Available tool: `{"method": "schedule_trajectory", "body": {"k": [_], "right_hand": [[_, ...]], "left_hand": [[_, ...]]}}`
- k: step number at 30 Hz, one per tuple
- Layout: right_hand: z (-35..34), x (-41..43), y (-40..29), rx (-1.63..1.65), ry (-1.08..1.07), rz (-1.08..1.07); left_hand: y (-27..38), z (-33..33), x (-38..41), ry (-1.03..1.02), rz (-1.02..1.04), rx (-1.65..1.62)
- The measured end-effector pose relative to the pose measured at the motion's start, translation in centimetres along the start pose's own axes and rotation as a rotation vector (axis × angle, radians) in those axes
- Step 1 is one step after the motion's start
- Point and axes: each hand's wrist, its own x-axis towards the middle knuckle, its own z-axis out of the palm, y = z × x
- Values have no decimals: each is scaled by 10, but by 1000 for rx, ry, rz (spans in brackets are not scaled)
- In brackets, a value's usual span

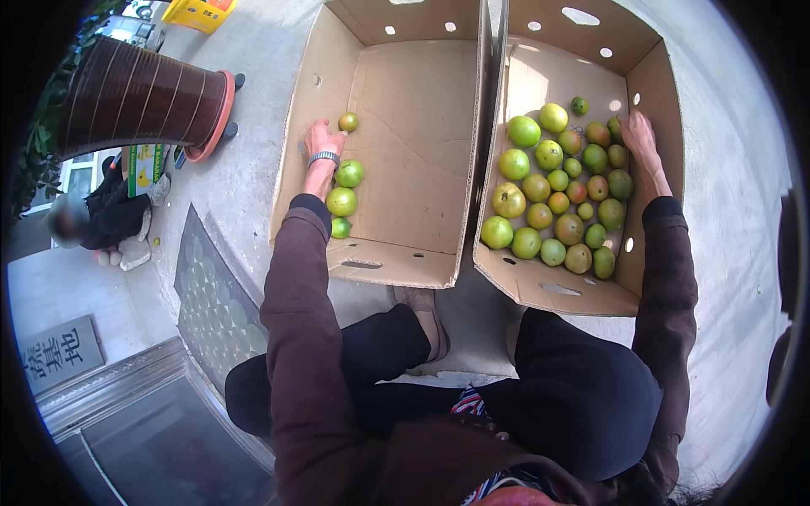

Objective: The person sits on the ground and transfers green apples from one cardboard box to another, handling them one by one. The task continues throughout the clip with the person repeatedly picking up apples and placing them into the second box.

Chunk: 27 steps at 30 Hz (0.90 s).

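Two cardboard boxes stand side by side on the ground. In the left box [411, 145], my left hand [324, 140] is near the left wall, its fingertips close to a small reddish-green tomato [348, 121]; whether it holds anything is hidden. Below that hand, three green tomatoes [342, 202] lie in a column along the wall. The right box [648, 95] has many green and reddish tomatoes [569, 229] spread over its bottom. My right hand [639, 134] is at that box's right wall, beside a green tomato [615, 128] partly covered by the fingers; its grip is unclear.
A large brown ribbed planter [145, 98] on a wheeled base stands to the left. Another person [114, 218] sits beyond it near a green and yellow carton [144, 169]. A yellow bucket [201, 14] is at the top left, and a patterned mat [218, 297] lies left of my legs.
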Motion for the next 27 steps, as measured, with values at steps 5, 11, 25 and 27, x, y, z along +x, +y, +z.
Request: {"method": "schedule_trajectory", "body": {"k": [5, 11, 25, 27], "right_hand": [[-66, -66, -57, 110, 207, -203], [-91, -118, -102, 325, 31, -149], [-94, -188, -177, 437, 131, -705], [-98, -203, -206, 495, 253, -870]], "left_hand": [[40, 26, -9, -22, 35, 228], [20, 52, 16, -84, 51, 420], [117, -28, -63, -809, -144, -1374], [153, -52, -116, -856, -35, -1476]]}}
